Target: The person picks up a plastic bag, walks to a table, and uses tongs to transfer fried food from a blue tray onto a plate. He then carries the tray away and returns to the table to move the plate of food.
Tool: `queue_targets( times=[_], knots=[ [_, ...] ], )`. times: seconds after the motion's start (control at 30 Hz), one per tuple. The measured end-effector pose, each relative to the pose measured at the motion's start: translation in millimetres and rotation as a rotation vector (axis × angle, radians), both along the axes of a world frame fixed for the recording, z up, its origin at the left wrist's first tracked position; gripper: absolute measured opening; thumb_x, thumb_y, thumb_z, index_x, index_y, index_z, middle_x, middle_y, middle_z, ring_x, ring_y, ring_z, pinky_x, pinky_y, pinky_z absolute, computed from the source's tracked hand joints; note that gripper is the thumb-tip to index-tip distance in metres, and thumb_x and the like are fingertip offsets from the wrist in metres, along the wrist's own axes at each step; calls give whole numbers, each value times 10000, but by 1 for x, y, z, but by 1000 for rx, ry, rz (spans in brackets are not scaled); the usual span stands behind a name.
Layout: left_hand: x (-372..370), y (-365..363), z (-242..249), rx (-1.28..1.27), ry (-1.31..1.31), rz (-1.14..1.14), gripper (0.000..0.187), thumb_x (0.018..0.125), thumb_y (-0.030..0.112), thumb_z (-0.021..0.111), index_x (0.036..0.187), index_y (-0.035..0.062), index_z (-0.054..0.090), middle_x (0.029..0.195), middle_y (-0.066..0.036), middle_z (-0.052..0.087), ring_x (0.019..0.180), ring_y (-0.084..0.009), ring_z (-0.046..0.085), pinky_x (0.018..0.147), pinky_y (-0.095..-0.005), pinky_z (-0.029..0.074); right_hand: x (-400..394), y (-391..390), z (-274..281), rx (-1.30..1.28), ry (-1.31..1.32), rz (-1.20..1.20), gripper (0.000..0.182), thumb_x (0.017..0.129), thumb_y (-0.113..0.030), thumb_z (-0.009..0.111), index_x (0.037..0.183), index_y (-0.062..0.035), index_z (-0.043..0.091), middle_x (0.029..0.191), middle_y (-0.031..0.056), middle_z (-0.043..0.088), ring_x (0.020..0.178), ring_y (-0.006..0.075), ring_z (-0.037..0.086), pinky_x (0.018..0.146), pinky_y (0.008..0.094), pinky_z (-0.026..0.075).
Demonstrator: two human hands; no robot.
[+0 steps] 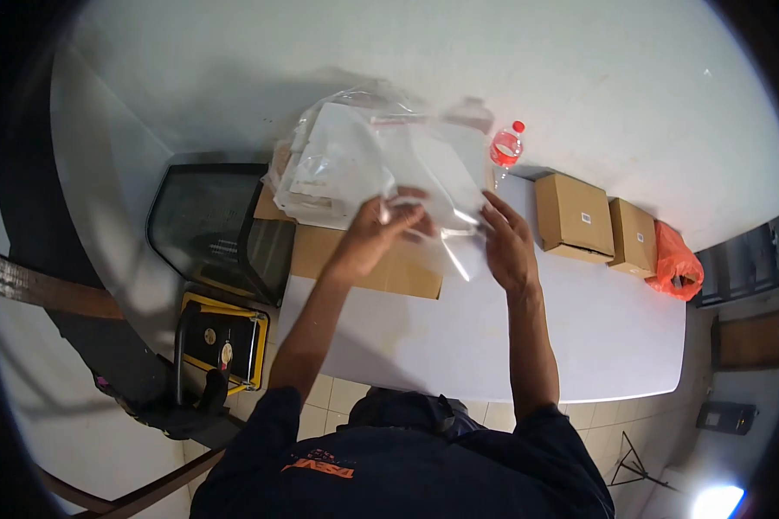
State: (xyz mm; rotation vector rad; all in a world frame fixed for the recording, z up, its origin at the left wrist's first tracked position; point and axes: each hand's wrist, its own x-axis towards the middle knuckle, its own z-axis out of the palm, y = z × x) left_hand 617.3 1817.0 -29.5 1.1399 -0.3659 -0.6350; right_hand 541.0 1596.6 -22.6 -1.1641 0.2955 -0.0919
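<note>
At the far middle of the white tabletop [511,337], a clear plastic bag [437,186] is held up between both hands, just above a flattened sheet of brown cardboard [398,272]. The left hand [385,227] has its fingers closed on the bag's near left edge; the right hand [509,246] lies flatter, fingers spread along the right edge, and whether it pinches the film or only steadies it I cannot tell. The bag looks very light, limp and slick (it sags and throws glare where it folds), so it would likely slip from a loose grip and crumple if taken mid-panel; the edges or corners, where the hands are now, seem the surest places to hold it. It seems in no danger of breaking, though thin film could tear if tugged.

Just left and farther off, a heap of similar plastic bags [329,169] with white contents rests on the cardboard. To the right, a clear bottle with a red cap [506,149] stands at the far edge, then two closed cardboard boxes [593,221] side by side, then an orange plastic bag [675,264] at the right end. Left of the tabletop, lower down, are a dark glass pane [208,225] and a black-and-yellow case [225,337].
</note>
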Motion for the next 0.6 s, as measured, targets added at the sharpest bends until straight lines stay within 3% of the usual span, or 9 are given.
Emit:
queue_targets(
  times=[0.13, 0.2, 0.33, 0.6],
  knots=[
    [-57, -42, -43, 105, 98, -143, 268, 953, 263, 644, 1105, 47, 602, 950, -60, 650, 896, -171, 671, 755, -305, 537, -88, -54, -36, -134, 165, -170, 616, 909, -142, 664, 1388, 110, 371, 1088, 150, 634, 960, 215, 637, 831, 339, 559],
    [-86, -65, -63, 178, 79, -190, 280, 943, 290, 660, 1084, 53, 613, 956, -40, 643, 886, -151, 661, 740, -293, 524, -137, -79, -36, -191, 278, -166, 496, 895, -115, 675, 1312, 76, 484, 1006, 135, 655, 896, 192, 652, 790, 330, 573],
    [-137, -114, -71, 358, 46, -249, 324, 928, 345, 679, 1061, 55, 619, 959, -13, 635, 841, -122, 641, 724, -286, 507, -227, -116, -34, -181, 286, -247, 379, 915, -117, 652, 1238, 51, 545, 964, 126, 655, 829, 182, 663, 741, 317, 579],
    [-277, -261, -75, 286, 43, -278, 272, 956, 309, 638, 1023, 46, 614, 930, -25, 616, 779, -136, 638, 667, -289, 530, -399, -201, -26, -421, 316, -480, 285, 981, -176, 555, 1173, 32, 586, 993, 143, 625, 801, 205, 668, 675, 318, 596]
  ],
)
